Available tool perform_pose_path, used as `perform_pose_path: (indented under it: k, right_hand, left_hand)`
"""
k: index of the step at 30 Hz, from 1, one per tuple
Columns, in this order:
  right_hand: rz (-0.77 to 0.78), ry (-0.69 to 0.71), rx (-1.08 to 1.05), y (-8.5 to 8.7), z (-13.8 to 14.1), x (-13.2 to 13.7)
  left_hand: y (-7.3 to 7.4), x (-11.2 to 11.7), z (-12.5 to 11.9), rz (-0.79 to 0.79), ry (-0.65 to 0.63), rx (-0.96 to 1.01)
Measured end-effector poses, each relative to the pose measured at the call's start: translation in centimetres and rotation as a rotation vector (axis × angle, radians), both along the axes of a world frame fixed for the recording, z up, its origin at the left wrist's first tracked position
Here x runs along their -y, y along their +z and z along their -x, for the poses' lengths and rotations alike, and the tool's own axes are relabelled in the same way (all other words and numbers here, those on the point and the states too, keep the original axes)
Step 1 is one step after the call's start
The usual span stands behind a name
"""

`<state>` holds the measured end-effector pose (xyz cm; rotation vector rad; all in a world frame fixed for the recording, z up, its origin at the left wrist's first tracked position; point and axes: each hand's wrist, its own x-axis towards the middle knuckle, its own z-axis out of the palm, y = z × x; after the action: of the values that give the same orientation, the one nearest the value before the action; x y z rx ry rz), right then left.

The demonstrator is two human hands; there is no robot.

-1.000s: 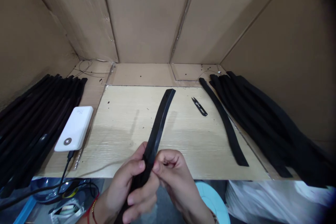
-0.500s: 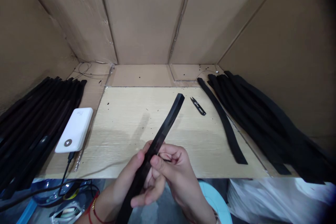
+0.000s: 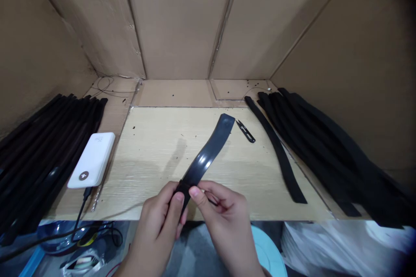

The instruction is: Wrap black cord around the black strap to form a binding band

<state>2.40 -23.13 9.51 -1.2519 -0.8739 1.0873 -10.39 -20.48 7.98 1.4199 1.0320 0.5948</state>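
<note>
A long black strip slants up from my hands over the table, its flat glossy face turned up and its far end slightly curved. My left hand is closed around its lower part, thumb on top, where a duller black piece lies across it. My right hand pinches at the strip's right edge with thumb and curled fingers. A thin dark bit shows between those fingers; what it is I cannot make out. Beyond the strip's tip lie small black thread snips, untouched.
Black strips are heaped at left, with a white power bank and its cable beside them. More black strips lie at right, one single strip apart from them. Cardboard walls enclose the table. Below its edge is a light-blue round thing.
The held strip has turned from its narrow edge to its broad glossy face. My left hand has rolled over, back of the hand now up, and my right hand has shifted slightly right.
</note>
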Motion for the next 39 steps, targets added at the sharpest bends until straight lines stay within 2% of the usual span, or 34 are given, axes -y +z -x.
perform_pose_path:
  k: [3, 6, 13, 20, 22, 25, 28, 30, 32, 34, 39]
  right_hand:
    - [-0.078, -0.114, 0.112, 0.1, 0.0, 0.4]
    - [-0.132, -0.148, 0.145, 0.2, 0.1, 0.6]
    - [-0.102, -0.206, 0.108, 0.4, 0.1, 0.5]
    - [-0.140, -0.248, 0.115, -0.5, -0.2, 0.6]
    - [-0.124, -0.220, 0.072, -0.6, -0.3, 0.7]
    - [-0.080, -0.104, -0.046, -0.6, -0.5, 1.0]
    - [-0.008, 0.062, -0.252, -1.1, -0.8, 1.1]
    - [0.025, 0.116, -0.375, -1.7, -0.9, 0.9]
    - [0.046, 0.078, -0.380, -2.1, -1.1, 0.6]
    - [0.050, -0.022, -0.278, -2.3, -1.3, 0.4]
    - [-0.020, -0.182, -0.051, -1.4, -1.3, 0.5]
  left_hand:
    - [-0.1, 0.0, 0.0, -0.017, 0.018, -0.026]
    - [-0.1, 0.0, 0.0, -0.015, 0.007, -0.016]
    - [0.2, 0.0, -0.1, 0.043, 0.015, 0.045]
    - [0.2, 0.0, -0.3, 0.065, 0.051, 0.051]
    - [0.2, -0.1, -0.3, 0.081, 0.044, 0.070]
    - [0.3, -0.3, -0.2, 0.164, -0.016, 0.168]
    - [0.2, -0.7, -0.1, 0.297, -0.056, 0.326]
    - [-0.2, -0.8, -0.2, 0.405, -0.072, 0.446]
    - [-0.6, -1.0, -0.3, 0.499, -0.083, 0.540]
    - [-0.9, -1.1, -0.4, 0.538, -0.076, 0.558]
    - [-0.5, -1.4, -0.7, 0.407, -0.040, 0.415]
